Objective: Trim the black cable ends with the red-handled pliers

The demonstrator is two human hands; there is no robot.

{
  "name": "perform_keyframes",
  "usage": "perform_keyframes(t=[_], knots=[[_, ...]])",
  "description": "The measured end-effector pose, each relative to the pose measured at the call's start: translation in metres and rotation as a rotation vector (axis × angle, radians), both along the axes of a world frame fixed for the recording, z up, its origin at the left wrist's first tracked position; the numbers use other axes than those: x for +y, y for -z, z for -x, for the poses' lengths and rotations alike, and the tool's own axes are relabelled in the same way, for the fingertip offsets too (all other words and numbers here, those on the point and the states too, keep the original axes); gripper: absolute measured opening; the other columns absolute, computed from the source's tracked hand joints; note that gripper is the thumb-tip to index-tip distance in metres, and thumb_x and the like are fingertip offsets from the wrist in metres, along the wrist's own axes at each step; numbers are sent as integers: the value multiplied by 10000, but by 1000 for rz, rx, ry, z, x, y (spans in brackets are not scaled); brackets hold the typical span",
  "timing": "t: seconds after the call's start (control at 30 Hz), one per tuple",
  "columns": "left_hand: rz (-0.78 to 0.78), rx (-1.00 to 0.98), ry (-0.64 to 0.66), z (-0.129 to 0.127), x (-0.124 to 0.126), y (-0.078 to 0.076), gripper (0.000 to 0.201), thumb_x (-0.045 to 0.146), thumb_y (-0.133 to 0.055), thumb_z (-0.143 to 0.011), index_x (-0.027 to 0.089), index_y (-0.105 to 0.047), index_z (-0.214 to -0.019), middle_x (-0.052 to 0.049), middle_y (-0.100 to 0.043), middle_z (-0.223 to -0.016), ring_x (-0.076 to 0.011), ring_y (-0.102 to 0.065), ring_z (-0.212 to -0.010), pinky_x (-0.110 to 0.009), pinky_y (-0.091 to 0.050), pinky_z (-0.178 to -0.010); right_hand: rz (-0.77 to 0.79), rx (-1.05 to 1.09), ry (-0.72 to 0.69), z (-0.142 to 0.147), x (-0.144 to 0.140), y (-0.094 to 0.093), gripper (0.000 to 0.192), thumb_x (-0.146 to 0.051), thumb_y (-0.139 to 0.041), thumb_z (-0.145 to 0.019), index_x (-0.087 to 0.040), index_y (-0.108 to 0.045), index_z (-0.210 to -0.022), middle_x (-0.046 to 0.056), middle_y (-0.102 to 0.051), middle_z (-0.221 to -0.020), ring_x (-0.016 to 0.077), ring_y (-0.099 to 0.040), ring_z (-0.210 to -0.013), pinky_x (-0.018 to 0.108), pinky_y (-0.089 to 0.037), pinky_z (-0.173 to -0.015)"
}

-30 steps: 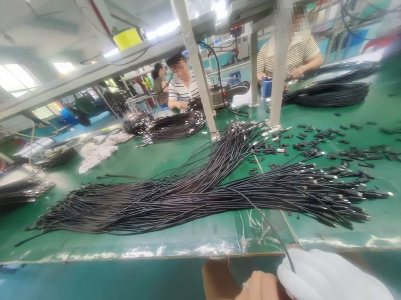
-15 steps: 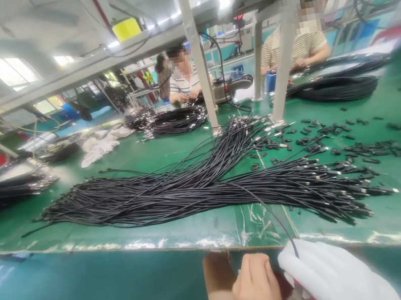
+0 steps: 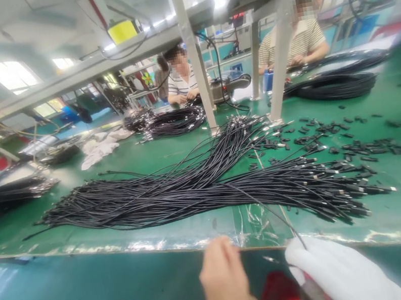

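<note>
My right hand (image 3: 344, 272), in a white glove, is closed around a thin black cable (image 3: 288, 225). That cable runs down from the bundle over the table's front edge, and a short tip with a light metallic end (image 3: 270, 259) sticks out to the left of the glove. My left hand (image 3: 224, 281), bare, is just left of it with curled fingers, apart from the tip; what lies inside them, if anything, is hidden. Behind both hands a long bundle of black cables (image 3: 178, 202) lies across the green table (image 3: 199, 232), its connector ends fanned out to the right.
Small black plastic pieces (image 3: 369, 147) lie scattered at the right. Coiled cables (image 3: 175, 122) and white cloths (image 3: 102, 147) are farther back. Rack posts (image 3: 195, 58) rise from the table. Two people (image 3: 184, 78) sit working across it. Something red (image 3: 282, 295) shows below my hands.
My left hand has moved left and slightly up, away from the gloved right hand. The cable tip now shows between them. The right hand has shifted slightly right.
</note>
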State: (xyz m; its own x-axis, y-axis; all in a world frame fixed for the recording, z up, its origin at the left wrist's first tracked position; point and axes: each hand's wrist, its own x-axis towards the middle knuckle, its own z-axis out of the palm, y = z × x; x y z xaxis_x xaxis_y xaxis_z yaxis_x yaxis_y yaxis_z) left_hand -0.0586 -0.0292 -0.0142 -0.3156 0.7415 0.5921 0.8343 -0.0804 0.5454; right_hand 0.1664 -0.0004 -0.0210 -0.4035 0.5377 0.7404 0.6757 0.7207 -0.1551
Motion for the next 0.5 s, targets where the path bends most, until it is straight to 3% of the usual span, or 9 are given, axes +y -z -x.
perform_keyframes(t=[0.07,0.1,0.17,0.27,0.37,0.43,0.5], knots=[[25,-44,-138,24,0,-10,175,293,-536,-1023,232,-656,-911,8,-755,-686,-192,-746,-590,-279,-557,-598,-31,-41,9,-3,1,0,272,-193,-560,-903,-214,-720,-1122,60,-798,-1002,232,-775,-892,333,-652,-788],[94,-42,-93,32,-2,-15,143,304,-569,-1013,233,-678,-954,9,-774,-717,-188,-760,-629,-271,-570,-634,-28,-41,14,-3,2,-1,236,-206,-570,-913,-206,-714,-1100,61,-797,-990,230,-777,-876,330,-655,-771],[87,-49,2,36,-6,-22,138,289,-587,-1007,248,-717,-990,30,-771,-727,-166,-737,-614,-258,-568,-662,58,14,25,-1,4,-5,190,-257,-582,-943,-220,-715,-1074,42,-796,-963,200,-777,-823,280,-651,-726],[142,-76,151,17,-13,-25,180,277,-625,-987,263,-732,-843,37,-780,-769,-165,-727,-668,-274,-567,-732,236,147,69,6,7,-15,203,-313,-579,-967,-254,-747,-1065,13,-802,-916,169,-771,-725,210,-629,-655],[311,-169,207,-6,-15,-22,192,254,-712,-909,255,-703,-718,52,-734,-668,-152,-679,-598,-259,-553,-635,331,213,107,6,9,-21,232,-363,-586,-970,-265,-777,-1058,9,-811,-889,177,-772,-688,195,-619,-632],[371,-306,213,-15,-14,-22,36,231,-737,-857,264,-751,-864,41,-753,-731,-144,-676,-599,-244,-558,-592,379,220,117,3,10,-22,251,-378,-581,-976,-264,-783,-1071,11,-815,-896,179,-778,-707,185,-614,-649],[360,-443,232,-21,-11,-25,252,197,-716,-838,275,-755,-1075,17,-785,-863,-140,-696,-648,-240,-584,-613,414,217,115,0,9,-19,250,-376,-589,-974,-266,-783,-1087,10,-817,-912,176,-782,-728,171,-606,-654]])
